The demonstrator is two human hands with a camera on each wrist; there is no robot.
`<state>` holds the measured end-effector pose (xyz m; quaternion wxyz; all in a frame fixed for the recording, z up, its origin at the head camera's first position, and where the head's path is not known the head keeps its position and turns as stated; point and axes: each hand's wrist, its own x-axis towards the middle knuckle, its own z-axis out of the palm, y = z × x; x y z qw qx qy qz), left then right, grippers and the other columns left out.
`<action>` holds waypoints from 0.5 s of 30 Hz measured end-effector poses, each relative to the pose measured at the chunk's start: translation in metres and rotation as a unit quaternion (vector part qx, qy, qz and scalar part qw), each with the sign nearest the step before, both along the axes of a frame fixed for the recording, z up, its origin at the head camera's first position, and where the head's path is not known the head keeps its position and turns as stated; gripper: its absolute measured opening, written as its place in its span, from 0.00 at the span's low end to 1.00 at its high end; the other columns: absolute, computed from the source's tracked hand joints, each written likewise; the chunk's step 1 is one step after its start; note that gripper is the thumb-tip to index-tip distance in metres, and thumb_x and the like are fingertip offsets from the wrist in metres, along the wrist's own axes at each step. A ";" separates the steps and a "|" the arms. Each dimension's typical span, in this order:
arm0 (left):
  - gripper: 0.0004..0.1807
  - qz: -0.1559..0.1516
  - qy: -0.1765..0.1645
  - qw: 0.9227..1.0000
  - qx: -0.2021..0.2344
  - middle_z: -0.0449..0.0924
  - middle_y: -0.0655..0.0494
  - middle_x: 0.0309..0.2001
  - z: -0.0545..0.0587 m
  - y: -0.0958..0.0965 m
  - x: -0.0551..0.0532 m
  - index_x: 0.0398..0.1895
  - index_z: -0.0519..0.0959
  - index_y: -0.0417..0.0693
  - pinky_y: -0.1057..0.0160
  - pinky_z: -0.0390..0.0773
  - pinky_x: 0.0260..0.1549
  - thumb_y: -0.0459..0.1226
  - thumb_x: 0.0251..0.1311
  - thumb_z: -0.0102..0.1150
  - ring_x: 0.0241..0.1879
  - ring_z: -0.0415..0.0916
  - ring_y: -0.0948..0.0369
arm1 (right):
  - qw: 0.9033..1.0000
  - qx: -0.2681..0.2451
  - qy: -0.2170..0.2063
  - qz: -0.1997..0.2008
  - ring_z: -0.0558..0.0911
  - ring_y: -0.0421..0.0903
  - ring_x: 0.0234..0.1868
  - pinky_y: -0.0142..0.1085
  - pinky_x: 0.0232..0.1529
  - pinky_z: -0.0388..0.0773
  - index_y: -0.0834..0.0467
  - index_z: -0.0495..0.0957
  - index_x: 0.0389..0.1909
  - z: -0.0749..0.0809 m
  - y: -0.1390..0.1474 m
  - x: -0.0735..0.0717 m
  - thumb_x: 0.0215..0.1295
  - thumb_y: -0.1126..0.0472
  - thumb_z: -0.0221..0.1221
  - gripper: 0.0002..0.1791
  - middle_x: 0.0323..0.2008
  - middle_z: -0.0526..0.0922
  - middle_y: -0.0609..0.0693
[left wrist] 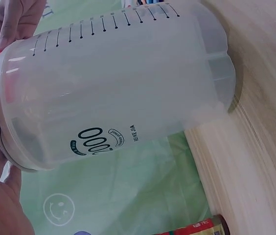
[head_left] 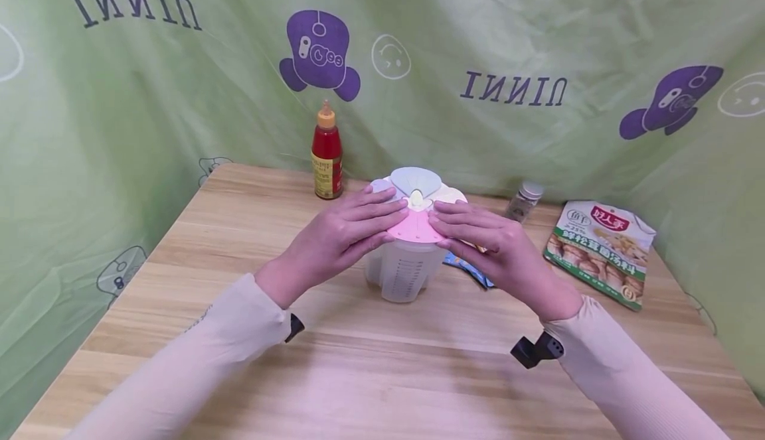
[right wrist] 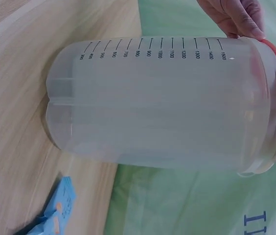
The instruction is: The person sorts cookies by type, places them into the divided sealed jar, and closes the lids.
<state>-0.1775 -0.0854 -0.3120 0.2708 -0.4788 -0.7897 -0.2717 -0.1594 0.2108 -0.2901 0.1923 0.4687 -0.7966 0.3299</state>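
Observation:
A translucent storage jar [head_left: 405, 269] with dark measuring marks stands upright on the wooden table. Its flower-shaped lid [head_left: 416, 180] has pink, pale blue, lilac and cream segments around a small central knob. From the left, my left hand [head_left: 345, 226] lies across the lid with its fingers extended and its thumb along the front rim. My right hand [head_left: 487, 233] rests on the lid's right side, fingertips beside the pink segment, thumb near the rim. The wrist views show the jar body [left wrist: 113, 88] from both sides, with both thumbs at the lid's pink edge.
A red sauce bottle [head_left: 327, 154] with an orange cap stands at the back left. Right of the jar are a blue packet [head_left: 469, 269], a small clear shaker with a grey cap [head_left: 523, 202] and a green-and-white food pouch [head_left: 600, 251]. Green printed cloth [head_left: 418, 42] hangs behind the table.

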 end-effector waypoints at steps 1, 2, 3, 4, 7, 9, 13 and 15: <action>0.23 0.000 -0.002 1.000 0.002 0.83 0.50 0.66 -0.001 0.000 0.000 0.66 0.82 0.46 0.47 0.65 0.80 0.36 0.68 0.67 0.72 0.75 0.50 | 1.000 -0.004 -0.004 0.000 0.80 0.44 0.70 0.39 0.79 0.68 0.60 0.85 0.60 0.000 0.000 0.000 0.61 0.73 0.70 0.24 0.60 0.88 0.57; 0.23 0.000 -0.004 1.000 0.004 0.83 0.50 0.66 -0.002 0.000 0.000 0.65 0.82 0.46 0.47 0.65 0.80 0.35 0.68 0.67 0.72 0.76 0.50 | 1.000 -0.007 -0.008 0.000 0.81 0.44 0.70 0.39 0.79 0.68 0.60 0.85 0.60 0.000 0.000 0.000 0.60 0.74 0.71 0.25 0.60 0.88 0.57; 0.23 0.001 -0.006 1.000 0.006 0.83 0.50 0.66 -0.002 0.001 0.000 0.65 0.82 0.46 0.47 0.65 0.79 0.35 0.68 0.67 0.72 0.76 0.50 | 1.000 -0.011 -0.012 0.000 0.81 0.43 0.70 0.39 0.79 0.69 0.60 0.85 0.60 0.000 -0.001 0.000 0.59 0.75 0.71 0.25 0.59 0.88 0.57; 0.23 0.002 -0.007 1.000 0.008 0.84 0.50 0.66 -0.003 0.001 0.000 0.65 0.82 0.45 0.47 0.65 0.79 0.35 0.68 0.67 0.71 0.76 0.50 | 1.000 -0.015 -0.016 -0.001 0.81 0.43 0.70 0.38 0.79 0.69 0.60 0.85 0.59 0.000 -0.001 0.001 0.59 0.76 0.71 0.26 0.59 0.88 0.57; 0.22 0.007 -0.008 1.000 0.018 0.85 0.50 0.64 -0.004 0.001 0.001 0.64 0.83 0.45 0.49 0.65 0.80 0.34 0.67 0.68 0.70 0.77 0.50 | 0.999 -0.026 -0.025 -0.008 0.82 0.42 0.68 0.37 0.77 0.71 0.61 0.86 0.59 0.000 -0.004 0.001 0.57 0.78 0.70 0.27 0.58 0.88 0.58; 0.22 0.010 -0.005 1.000 0.025 0.85 0.50 0.63 -0.004 0.002 0.001 0.64 0.83 0.44 0.49 0.66 0.80 0.35 0.67 0.67 0.70 0.78 0.50 | 0.999 -0.031 -0.024 -0.017 0.83 0.43 0.68 0.36 0.76 0.73 0.61 0.86 0.58 0.000 -0.006 0.000 0.57 0.79 0.70 0.26 0.57 0.89 0.58; 0.23 0.013 -0.004 0.999 0.029 0.85 0.50 0.64 -0.003 0.005 0.000 0.65 0.82 0.44 0.50 0.66 0.80 0.37 0.68 0.67 0.71 0.77 0.51 | 0.998 -0.045 -0.030 -0.036 0.84 0.43 0.66 0.32 0.72 0.75 0.61 0.87 0.56 0.001 -0.007 -0.001 0.59 0.79 0.68 0.24 0.55 0.90 0.58; 0.24 0.014 -0.009 0.999 0.028 0.85 0.49 0.64 -0.002 0.006 -0.001 0.66 0.81 0.44 0.51 0.66 0.80 0.37 0.68 0.68 0.71 0.76 0.51 | 0.997 -0.053 -0.037 -0.040 0.85 0.41 0.64 0.29 0.69 0.77 0.61 0.87 0.56 0.003 -0.007 -0.001 0.61 0.79 0.67 0.22 0.54 0.90 0.57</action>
